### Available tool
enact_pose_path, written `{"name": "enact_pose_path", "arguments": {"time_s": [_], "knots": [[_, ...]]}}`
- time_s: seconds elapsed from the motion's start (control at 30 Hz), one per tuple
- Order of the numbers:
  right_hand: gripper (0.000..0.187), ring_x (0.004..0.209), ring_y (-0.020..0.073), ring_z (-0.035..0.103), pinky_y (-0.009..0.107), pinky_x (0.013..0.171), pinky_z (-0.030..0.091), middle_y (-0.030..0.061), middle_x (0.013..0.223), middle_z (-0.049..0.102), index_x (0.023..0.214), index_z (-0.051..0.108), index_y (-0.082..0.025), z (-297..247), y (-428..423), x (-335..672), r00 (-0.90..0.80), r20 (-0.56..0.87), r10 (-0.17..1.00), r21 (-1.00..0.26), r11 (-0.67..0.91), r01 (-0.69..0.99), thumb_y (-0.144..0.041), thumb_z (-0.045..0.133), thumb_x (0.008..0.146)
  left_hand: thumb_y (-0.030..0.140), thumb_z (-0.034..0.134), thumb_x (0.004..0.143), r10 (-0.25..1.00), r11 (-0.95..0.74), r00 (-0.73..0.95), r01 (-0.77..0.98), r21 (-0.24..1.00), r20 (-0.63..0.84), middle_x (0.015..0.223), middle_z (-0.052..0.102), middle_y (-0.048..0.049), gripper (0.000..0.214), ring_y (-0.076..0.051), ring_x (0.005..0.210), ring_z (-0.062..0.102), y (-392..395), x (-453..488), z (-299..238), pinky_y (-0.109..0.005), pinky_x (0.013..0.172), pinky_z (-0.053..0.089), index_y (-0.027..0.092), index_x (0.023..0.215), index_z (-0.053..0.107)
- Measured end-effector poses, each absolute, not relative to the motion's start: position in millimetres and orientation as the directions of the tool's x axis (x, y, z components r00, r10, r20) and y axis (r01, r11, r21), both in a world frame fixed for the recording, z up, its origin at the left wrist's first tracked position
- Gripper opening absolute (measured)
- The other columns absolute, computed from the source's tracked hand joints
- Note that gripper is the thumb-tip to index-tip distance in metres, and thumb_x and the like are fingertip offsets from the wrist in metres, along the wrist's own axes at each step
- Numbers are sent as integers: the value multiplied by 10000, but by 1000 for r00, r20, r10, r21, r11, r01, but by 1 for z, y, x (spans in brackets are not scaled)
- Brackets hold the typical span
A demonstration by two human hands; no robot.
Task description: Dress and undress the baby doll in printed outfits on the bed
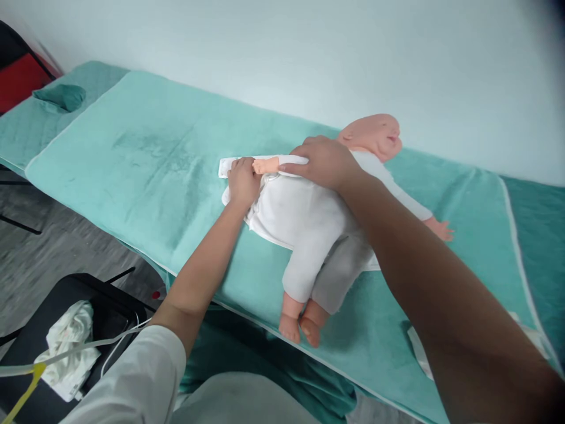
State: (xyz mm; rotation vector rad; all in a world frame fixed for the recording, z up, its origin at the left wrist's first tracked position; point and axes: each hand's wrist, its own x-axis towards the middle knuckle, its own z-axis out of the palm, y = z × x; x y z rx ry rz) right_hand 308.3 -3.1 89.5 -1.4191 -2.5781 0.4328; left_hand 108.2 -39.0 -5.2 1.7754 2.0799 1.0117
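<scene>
Bare right forearm (424,271) and short white left sleeve (141,377) lie closest, both arms reaching over a padded bench (145,135) covered in green. The right hand (329,162) is wrapped round the sleeved arm of a baby doll (304,206), thumb on the near side, fingers on the far side. Just beside the doll's bare fist, the left hand (244,182) bends its fingers down over a white flap (226,167); how tightly it grips cannot be told. The doll, dressed in white, lies on the bench below both hands, its head by the wall (273,53) and turned right, the other arm flung out, bare feet at the near edge. White cloth (419,351) shows partly behind the right forearm. To the lower left, a black chair (115,306) carries a crumpled cloth (70,335), and a pale tube (108,340) crosses in front. Grey floor (26,247) shows beyond.
</scene>
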Motion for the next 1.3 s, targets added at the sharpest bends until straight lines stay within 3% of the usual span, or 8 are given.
{"name": "enact_pose_path", "arguments": {"time_s": [0.27, 0.57, 0.67, 0.8, 0.87, 0.97, 1.1, 1.3], "knots": [[417, 1126, 329, 550, 427, 952, 422, 145, 1095, 654, 1046, 773, -157, 82, -4, 307, -545, 70, 836, -96, 549, 830, -541, 613, 1009, 222, 501, 1046, 869, -4, -395, 596, 803, 298, 965, 650, -44, 66, -189, 926, 624, -37, 107, -10, -331, 860, 457, 228, 986, 528], [426, 1122, 376, 594, 512, 967, 471, 168, 1111, 677, 1112, 770, -135, 66, -5, 286, -506, 113, 855, 121, 494, 861, -485, 539, 1036, 297, 422, 1088, 833, -320, -50, 768, 555, 550, 1084, 637, -88, 141, -231, 1035, 602, -49, 116, -11, -376, 928, 470, 227, 1030, 529], [434, 1166, 390, 582, 531, 1001, 457, 184, 1157, 680, 1240, 729, -130, 65, -5, 280, -544, 117, 831, 68, 539, 839, -437, 484, 1055, 395, 454, 1087, 850, -326, 13, 798, 507, 526, 1113, 652, -103, 219, -243, 1062, 615, -49, 119, -11, -373, 941, 481, 208, 1109, 565], [419, 1244, 370, 549, 530, 1076, 443, 168, 1305, 653, 1314, 669, -170, 74, -17, 301, -453, 213, 866, -98, 480, 872, -390, 400, 1080, 428, 389, 1104, 864, -182, -121, 831, 525, 490, 1181, 661, -121, 351, -258, 1127, 612, -49, 119, -9, -380, 989, 480, 182, 1232, 605], [488, 1259, 365, 537, 533, 1096, 438, 178, 1320, 643, 1334, 653, -195, 74, -30, 329, -277, 359, 891, -204, 365, 909, -408, 285, 1094, 427, 380, 1106, 871, -120, -160, 848, 517, 465, 1183, 669, -121, 368, -267, 1137, 607, -49, 119, -8, -387, 1002, 475, 186, 1214, 637], [678, 1158, 435, 582, 650, 1038, 436, 244, 1118, 668, 1220, 711, -144, 60, -57, 381, 218, 503, 836, -427, 21, 904, -502, 158, 1057, 388, 451, 1087, 889, -92, -151, 867, 490, 433, 1160, 682, -120, 300, -280, 1129, 602, -50, 119, -6, -394, 1002, 468, 194, 1162, 667], [708, 1129, 462, 641, 700, 1010, 458, 228, 1114, 700, 1278, 732, -257, 35, -92, 425, 442, 355, 824, -594, -166, 787, -722, 288, 981, 332, 454, 1079, 885, -161, -96, 855, 493, 456, 1148, 681, -129, 256, -288, 1117, 599, -54, 120, -2, -409, 996, 458, 190, 1139, 658], [785, 1242, 489, 613, 670, 1041, 488, 186, 1244, 704, 1408, 666, -278, 27, -103, 420, 425, 178, 887, -671, -207, 712, -810, 305, 958, 332, 425, 1084, 864, -274, -21, 817, 507, 502, 1145, 709, -110, 255, -259, 1118, 621, -62, 123, 1, -394, 1009, 471, 205, 1128, 642]]}}
